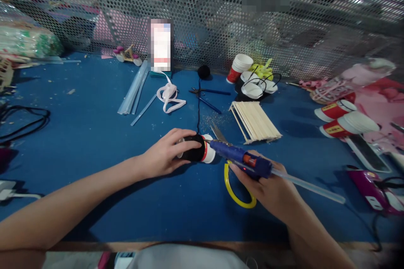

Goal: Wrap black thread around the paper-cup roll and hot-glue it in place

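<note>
My left hand (172,151) is closed round a paper cup (208,151) lying on its side, its rim end to the right. Black yarn (192,151) wraps most of the cup, leaving a red and white band bare. From the cup a black strand runs up the table to a small yarn ball (203,72). My right hand (268,183) grips a blue glue gun (233,153) with a clear glue stick in its back end. The gun's nozzle is at the edge of the yarn. Scissors with yellow handles (232,189) lie partly under the gun and right hand.
Pliers (205,94), white ribbon (168,94), clear glue sticks (134,90) and a rack of wooden sticks (256,121) lie beyond my hands. Paper cups (240,67) stand near the mesh panel (202,17). At right are more cups (347,124) and a purple power strip (374,189).
</note>
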Motion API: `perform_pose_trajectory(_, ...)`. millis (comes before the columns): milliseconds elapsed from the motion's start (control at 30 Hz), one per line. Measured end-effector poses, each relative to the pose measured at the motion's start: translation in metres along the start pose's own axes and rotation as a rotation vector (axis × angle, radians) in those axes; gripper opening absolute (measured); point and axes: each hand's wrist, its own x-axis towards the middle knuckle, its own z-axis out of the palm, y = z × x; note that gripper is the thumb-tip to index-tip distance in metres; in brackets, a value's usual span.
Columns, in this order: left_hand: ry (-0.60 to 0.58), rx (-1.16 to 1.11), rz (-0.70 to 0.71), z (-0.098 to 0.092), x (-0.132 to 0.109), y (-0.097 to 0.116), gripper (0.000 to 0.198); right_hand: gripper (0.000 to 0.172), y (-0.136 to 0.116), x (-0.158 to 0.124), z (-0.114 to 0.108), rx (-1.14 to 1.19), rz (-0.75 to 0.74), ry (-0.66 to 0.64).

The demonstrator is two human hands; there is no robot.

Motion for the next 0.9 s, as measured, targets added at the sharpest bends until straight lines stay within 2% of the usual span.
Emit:
perform_pose_trajectory(200, 0.031, -0.141, -0.134, -0.003, 0.002, -0.002, 0.045, 0.017, -0.001, -0.003, -0.001, 0.059, 0.027, -0.011)
perform_pose_trajectory(300, 0.058, -0.206, -0.185, -0.004, 0.003, -0.002, 0.046, 0.017, -0.003, -0.003, -0.002, 0.063, -0.003, -0.009)
perform_pose_trajectory(500, 0.098, -0.256, -0.216, -0.004, 0.004, -0.002, 0.049, 0.017, -0.008, -0.001, -0.005, 0.110, 0.043, -0.045)
perform_pose_trajectory(633, 0.089, -0.223, -0.201, -0.004, 0.003, -0.001, 0.047, 0.019, -0.003, -0.003, -0.002, 0.030, 0.005, 0.002)
perform_pose_trajectory(767, 0.059, -0.126, -0.123, -0.003, 0.001, -0.001, 0.044, 0.022, 0.003, -0.005, -0.001, -0.035, -0.056, -0.003)
perform_pose_trajectory(900, 0.036, -0.012, -0.028, -0.001, -0.001, -0.002, 0.040, 0.021, 0.003, -0.002, -0.002, -0.017, -0.001, 0.013)
